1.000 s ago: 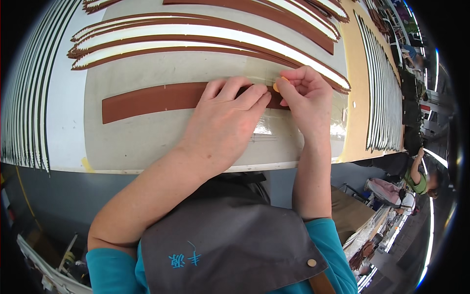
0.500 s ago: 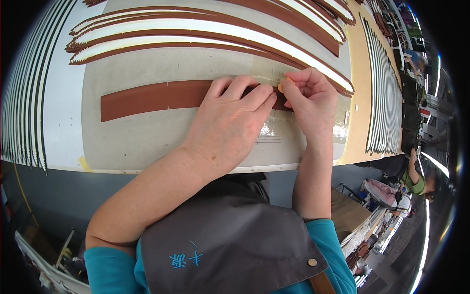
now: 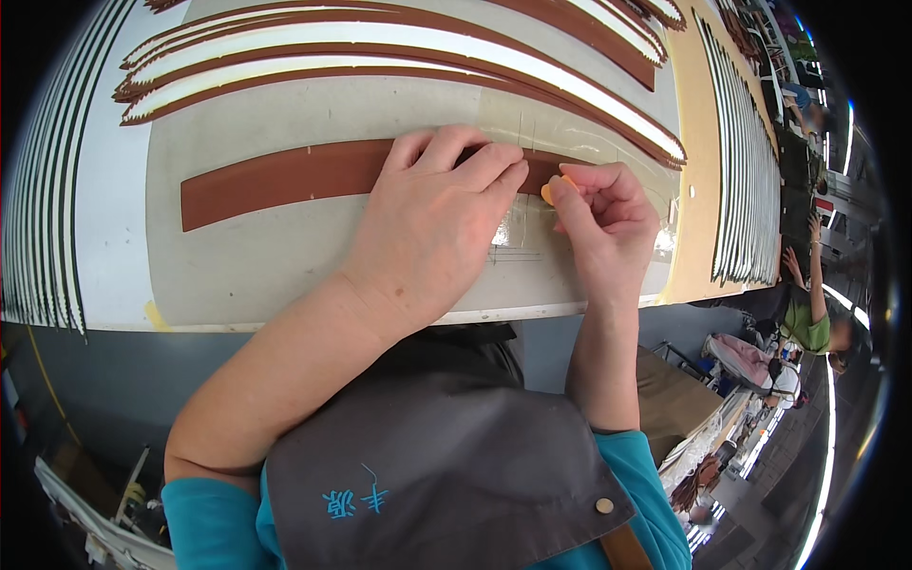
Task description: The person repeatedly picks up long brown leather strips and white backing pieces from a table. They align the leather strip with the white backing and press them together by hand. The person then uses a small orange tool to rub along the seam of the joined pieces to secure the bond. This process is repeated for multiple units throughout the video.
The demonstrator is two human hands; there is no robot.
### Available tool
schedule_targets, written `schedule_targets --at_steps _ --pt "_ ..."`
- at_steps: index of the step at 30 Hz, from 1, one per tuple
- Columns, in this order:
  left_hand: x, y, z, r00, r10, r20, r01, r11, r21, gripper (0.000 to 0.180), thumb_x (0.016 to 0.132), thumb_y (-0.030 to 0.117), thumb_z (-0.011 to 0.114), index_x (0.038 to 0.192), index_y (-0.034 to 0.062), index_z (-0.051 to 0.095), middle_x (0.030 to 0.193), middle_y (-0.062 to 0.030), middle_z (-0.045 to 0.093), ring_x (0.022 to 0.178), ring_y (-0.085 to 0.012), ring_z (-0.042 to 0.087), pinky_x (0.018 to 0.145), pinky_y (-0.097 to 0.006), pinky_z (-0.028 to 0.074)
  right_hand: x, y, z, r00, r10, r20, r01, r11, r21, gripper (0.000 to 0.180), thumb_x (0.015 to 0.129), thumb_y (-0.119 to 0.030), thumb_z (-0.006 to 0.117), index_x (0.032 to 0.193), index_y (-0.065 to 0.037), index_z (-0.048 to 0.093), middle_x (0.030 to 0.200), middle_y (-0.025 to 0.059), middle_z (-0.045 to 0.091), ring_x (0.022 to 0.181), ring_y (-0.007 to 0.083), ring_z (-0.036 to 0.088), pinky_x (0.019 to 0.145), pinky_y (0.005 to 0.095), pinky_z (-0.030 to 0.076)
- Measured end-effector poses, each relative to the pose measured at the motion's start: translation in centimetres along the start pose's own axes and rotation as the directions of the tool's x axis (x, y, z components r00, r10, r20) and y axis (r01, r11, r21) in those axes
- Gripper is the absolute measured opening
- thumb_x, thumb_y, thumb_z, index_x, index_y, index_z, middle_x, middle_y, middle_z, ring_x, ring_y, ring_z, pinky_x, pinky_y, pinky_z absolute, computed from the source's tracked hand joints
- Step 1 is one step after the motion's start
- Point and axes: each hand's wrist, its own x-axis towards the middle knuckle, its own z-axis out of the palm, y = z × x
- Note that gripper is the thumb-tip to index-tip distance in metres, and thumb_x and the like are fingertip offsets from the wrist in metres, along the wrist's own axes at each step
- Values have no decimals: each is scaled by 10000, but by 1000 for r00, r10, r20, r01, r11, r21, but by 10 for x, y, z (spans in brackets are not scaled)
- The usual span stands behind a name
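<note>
A curved brown strip, leather-like, lies flat on a grey mat with its left end free. Pressing down on its middle, my left hand has its fingers spread and bent over the strip; its thumb is hidden. My right hand pinches a small rounded orange piece between thumb and forefinger, at the strip's near edge. That hand partly covers the strip's right end. Thin lines are drawn on the clear film under the strip.
Bundles of brown strips with white faces lie beyond the mat. Rows of thin dark-edged strips lie at the far left and right. The table's near edge runs before my apron. A co-worker in green is at the right.
My right hand has moved the orange piece nearer to me, from over the strip to its near edge. The strip sits slightly farther up in view under my left hand.
</note>
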Motion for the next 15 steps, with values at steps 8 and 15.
schedule_targets --at_steps 8,15 --pt "0 -1 -1 1000 7 1 -7 1000 1 323 863 56 703 1181 53 757 1256 3 682 1190 -243 594 1040 -443 467 -3 1 10 1000 -25 -12 24 997 -68 100 917 17 784 978 -12 709 811 -43 674 674 -15 563 594 162 449" --pt "0 -1 0 1000 7 -4 -7 1000 -8 316 859 55 706 1171 49 757 1252 3 681 1187 -245 594 1044 -441 465 -4 0 10 999 -41 -1 41 989 -143 101 912 18 783 976 -15 711 809 -40 679 665 -10 563 599 166 451"
